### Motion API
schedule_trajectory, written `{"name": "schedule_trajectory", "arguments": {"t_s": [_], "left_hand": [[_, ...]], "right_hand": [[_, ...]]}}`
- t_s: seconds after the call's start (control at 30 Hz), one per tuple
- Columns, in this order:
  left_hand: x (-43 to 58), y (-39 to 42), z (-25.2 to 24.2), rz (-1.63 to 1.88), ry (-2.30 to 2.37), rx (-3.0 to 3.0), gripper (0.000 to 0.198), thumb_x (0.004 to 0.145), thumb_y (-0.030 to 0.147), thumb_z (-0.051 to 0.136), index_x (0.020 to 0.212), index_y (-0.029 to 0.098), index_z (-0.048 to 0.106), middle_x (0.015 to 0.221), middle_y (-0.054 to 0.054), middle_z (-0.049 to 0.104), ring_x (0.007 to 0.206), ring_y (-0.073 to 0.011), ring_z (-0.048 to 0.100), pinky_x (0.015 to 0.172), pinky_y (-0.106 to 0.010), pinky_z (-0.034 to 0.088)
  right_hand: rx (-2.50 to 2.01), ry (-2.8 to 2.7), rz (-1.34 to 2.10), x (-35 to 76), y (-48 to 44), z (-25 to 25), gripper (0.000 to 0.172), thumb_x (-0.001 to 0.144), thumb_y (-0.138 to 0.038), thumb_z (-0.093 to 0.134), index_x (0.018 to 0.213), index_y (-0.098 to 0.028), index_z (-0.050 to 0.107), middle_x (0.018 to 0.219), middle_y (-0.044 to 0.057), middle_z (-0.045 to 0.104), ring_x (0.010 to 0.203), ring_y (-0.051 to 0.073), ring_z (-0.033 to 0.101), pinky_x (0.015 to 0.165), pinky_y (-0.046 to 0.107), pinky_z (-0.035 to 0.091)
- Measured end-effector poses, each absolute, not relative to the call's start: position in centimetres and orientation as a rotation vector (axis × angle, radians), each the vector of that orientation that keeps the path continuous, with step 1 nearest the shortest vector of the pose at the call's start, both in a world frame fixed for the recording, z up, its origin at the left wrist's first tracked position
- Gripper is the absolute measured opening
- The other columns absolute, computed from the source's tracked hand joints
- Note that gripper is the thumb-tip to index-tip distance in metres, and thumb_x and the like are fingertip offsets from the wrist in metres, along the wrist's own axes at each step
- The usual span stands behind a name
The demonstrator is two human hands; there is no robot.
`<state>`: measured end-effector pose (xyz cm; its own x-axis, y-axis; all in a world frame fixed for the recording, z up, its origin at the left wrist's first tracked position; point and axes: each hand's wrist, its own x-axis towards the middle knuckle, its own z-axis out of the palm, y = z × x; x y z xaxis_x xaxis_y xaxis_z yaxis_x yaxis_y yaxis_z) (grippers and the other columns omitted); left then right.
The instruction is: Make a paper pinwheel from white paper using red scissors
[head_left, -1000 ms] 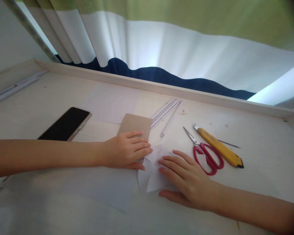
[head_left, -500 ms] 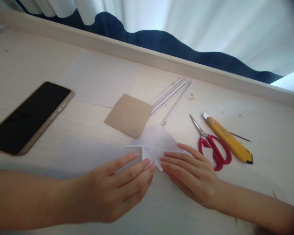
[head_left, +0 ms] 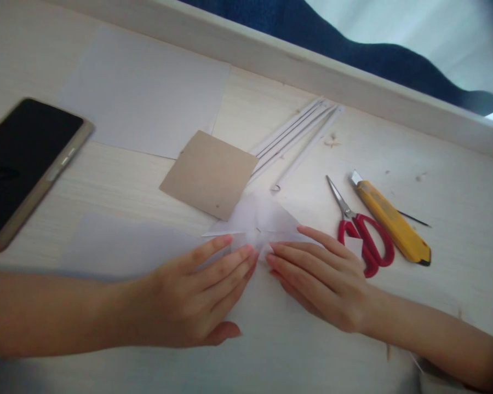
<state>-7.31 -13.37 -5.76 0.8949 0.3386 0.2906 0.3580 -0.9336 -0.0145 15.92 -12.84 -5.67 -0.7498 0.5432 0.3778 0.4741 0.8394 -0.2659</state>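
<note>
Folded white paper (head_left: 267,210) lies on the table in front of me, with creased flaps that meet near its middle. My left hand (head_left: 205,290) rests on its near left side, fingers stretched out and fingertips on a flap, the thumb standing apart. On the near right side, my right hand (head_left: 324,279) has its fingers close together at a small curled flap; its thumb is mostly hidden beneath. The fingertips of both hands almost meet. Behind the folded paper, a brown cardboard square (head_left: 209,175) lies flat, close to its far left edge.
To the right lie red-handled scissors (head_left: 372,241), a yellow utility knife (head_left: 394,221) and a thin dark rod (head_left: 414,219). Thin white strips (head_left: 290,137) lie behind. White sheets (head_left: 148,93) and a phone (head_left: 28,164) are at left. A raised ledge (head_left: 271,60) borders the back.
The view has tilted down and shifted. My left thumb now shows apart from the fingers. Both hands' fingertips have pressed the near flaps inward toward the paper's middle.
</note>
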Motion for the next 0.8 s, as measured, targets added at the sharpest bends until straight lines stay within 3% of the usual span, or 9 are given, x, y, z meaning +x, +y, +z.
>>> {"name": "schedule_trajectory", "arguments": {"t_s": [0.17, 0.53, 0.8], "left_hand": [[-7.7, -13.3, -5.8, -0.487, -0.475, -2.987, 0.04, 0.083, 0.037, 0.038, 0.101, 0.009, 0.06, 0.106, -0.009, 0.062, 0.106, -0.0224, 0.05, 0.101, -0.041, 0.029], [-8.0, -12.7, -5.1, -0.524, -0.353, -2.951, 0.037, 0.082, 0.04, 0.041, 0.089, 0.012, 0.063, 0.099, -0.007, 0.065, 0.1, -0.0219, 0.055, 0.095, -0.041, 0.036], [-5.6, -14.2, -4.1, -0.348, -0.598, -2.733, 0.045, 0.081, 0.04, 0.044, 0.101, 0.002, 0.059, 0.096, -0.015, 0.065, 0.089, -0.0255, 0.059, 0.084, -0.039, 0.044]], "right_hand": [[-0.784, -2.649, 0.084, 16.0, -12.8, -5.9, 0.029, 0.074, -0.022, 0.06, 0.101, -0.012, 0.06, 0.106, 0.011, 0.062, 0.098, 0.022, 0.056, 0.09, 0.044, 0.042], [-0.704, -2.735, 0.107, 16.2, -12.9, -5.7, 0.033, 0.077, -0.018, 0.053, 0.11, -0.01, 0.055, 0.108, 0.012, 0.061, 0.098, 0.023, 0.055, 0.093, 0.046, 0.038], [-0.71, -2.685, 0.131, 16.1, -13.2, -6.2, 0.03, 0.078, -0.018, 0.053, 0.106, -0.01, 0.057, 0.105, 0.013, 0.062, 0.094, 0.024, 0.057, 0.087, 0.046, 0.042]]}}
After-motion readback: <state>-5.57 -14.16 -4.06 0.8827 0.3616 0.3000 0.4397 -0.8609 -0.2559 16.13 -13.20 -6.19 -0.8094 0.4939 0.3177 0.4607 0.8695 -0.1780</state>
